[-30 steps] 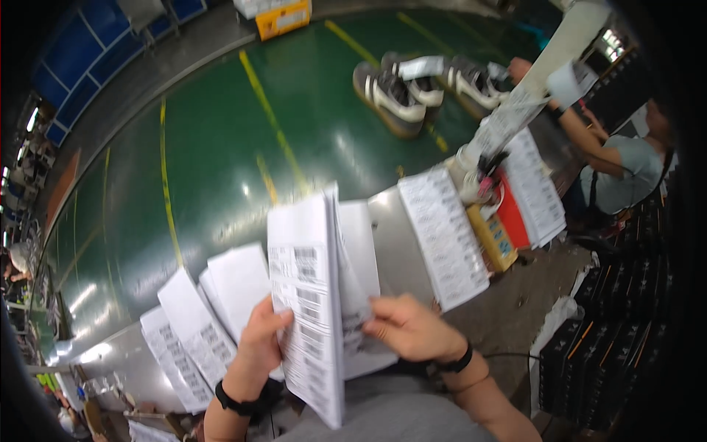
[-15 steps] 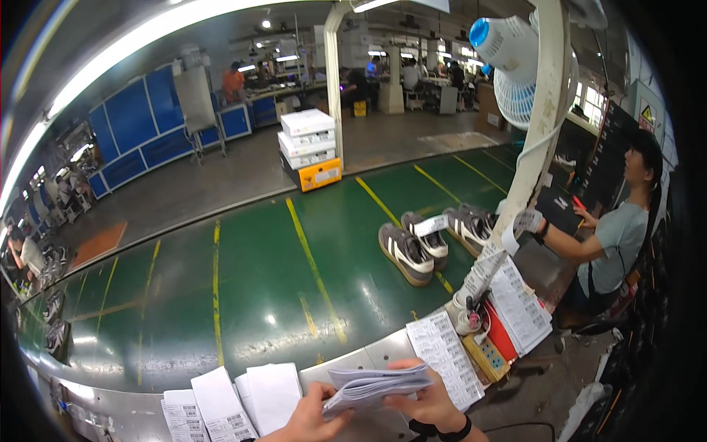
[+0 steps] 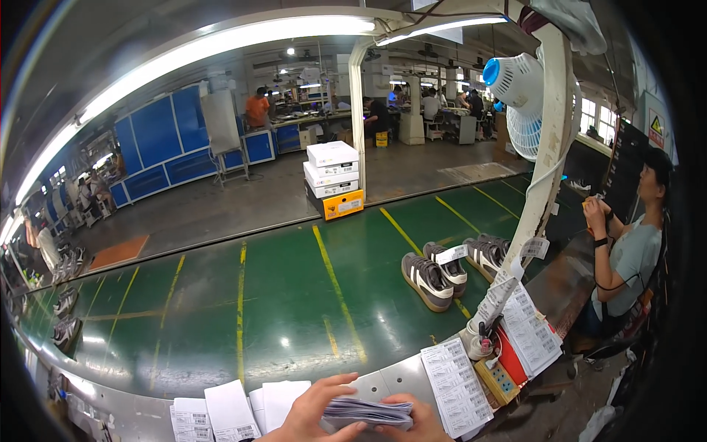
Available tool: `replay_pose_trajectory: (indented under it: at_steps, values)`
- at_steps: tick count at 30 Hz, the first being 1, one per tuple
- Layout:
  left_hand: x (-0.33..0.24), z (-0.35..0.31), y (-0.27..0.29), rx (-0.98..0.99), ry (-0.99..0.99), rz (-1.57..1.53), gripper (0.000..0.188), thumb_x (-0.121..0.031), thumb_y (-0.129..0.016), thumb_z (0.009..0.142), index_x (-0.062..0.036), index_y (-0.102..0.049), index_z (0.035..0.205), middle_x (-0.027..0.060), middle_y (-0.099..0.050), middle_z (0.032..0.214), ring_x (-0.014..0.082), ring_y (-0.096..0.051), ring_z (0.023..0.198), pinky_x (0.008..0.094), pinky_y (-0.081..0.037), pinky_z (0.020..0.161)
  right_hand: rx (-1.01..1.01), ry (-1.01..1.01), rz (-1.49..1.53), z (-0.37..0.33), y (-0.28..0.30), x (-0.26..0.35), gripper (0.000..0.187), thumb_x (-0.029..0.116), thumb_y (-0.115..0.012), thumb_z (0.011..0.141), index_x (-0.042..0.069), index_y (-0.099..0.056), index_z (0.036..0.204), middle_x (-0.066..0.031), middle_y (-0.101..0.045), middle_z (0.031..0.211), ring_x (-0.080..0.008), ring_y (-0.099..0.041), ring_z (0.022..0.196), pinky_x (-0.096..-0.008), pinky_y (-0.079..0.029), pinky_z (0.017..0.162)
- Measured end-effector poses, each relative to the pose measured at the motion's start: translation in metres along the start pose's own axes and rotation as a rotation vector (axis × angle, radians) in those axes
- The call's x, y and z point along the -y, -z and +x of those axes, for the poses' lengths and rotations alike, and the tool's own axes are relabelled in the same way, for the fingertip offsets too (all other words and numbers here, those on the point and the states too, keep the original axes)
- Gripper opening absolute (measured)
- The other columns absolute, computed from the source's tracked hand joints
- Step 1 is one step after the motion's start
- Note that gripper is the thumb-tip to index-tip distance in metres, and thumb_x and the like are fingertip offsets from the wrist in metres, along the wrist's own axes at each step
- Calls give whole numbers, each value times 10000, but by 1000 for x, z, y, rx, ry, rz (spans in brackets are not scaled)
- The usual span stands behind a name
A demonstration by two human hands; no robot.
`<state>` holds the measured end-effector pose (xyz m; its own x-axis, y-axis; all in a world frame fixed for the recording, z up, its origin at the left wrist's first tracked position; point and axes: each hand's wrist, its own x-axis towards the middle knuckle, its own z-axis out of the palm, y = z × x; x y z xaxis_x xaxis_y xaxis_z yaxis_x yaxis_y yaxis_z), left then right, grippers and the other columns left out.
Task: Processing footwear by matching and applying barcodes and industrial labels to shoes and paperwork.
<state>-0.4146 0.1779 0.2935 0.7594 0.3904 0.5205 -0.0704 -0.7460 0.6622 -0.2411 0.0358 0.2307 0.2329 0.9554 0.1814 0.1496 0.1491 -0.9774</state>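
Between my two hands is a folded stack of paper sheets (image 3: 368, 412), low in the picture, above the metal edge of the belt line. My left hand (image 3: 317, 414) grips its left end, thumb at the near side and the upper fingers raised and spread over it. On the other end, my right hand (image 3: 418, 421) holds the stack, partly cut off by the lower edge. Left of my left hand lie white paper sheets (image 3: 230, 412), some with printed labels. A printed label sheet (image 3: 453, 387) lies just right of my right hand.
A green conveyor belt (image 3: 287, 302) with yellow lines carries grey-and-white sneakers (image 3: 428, 280). Shoe boxes (image 3: 333, 171) stack at its far side. A pole (image 3: 541, 169) bears a fan (image 3: 519, 96); a power strip (image 3: 497, 381) sits at its foot. A co-worker (image 3: 626, 250) sits at right.
The view has turned, so the scene sits further right and lower. My left hand's upper fingers have lifted and spread. The co-worker's hands have drawn up together from a reach toward the pole.
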Motion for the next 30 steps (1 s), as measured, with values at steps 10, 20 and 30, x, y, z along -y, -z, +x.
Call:
replay_pose_trajectory:
  at_steps: [10, 20, 30]
  values:
    - [-24, 6, -4, 54, -249, 378, 478, -337, -761, 720, -21, -626, 1053, 140, -639, 1033, 306, -628, 926, 411, -505, 809, -312, 411, -2, -8, -15, 25, 546, 189, -774, 810, -12, -527, 1253, -141, -623, 1151, -296, -599, 1070, -417, -487, 924]
    - [-37, 7, 4, 344, -301, 530, 399, -325, -665, 780, -16, -586, 1020, 125, -610, 951, 275, -612, 890, 414, -466, 827, -260, 836, -744, -4, -7, 66, 376, 291, -730, 832, -1, -647, 1052, -153, -638, 1049, -337, -608, 981, -459, -492, 880]
    - [-30, 12, -15, 325, -356, 592, 252, -273, -628, 784, -49, -565, 883, 57, -549, 685, 226, -608, 621, 349, -478, 571, -401, 736, -723, 6, -3, 86, 364, 297, -711, 847, -25, -639, 1001, -164, -639, 990, -366, -614, 917, -459, -515, 808]
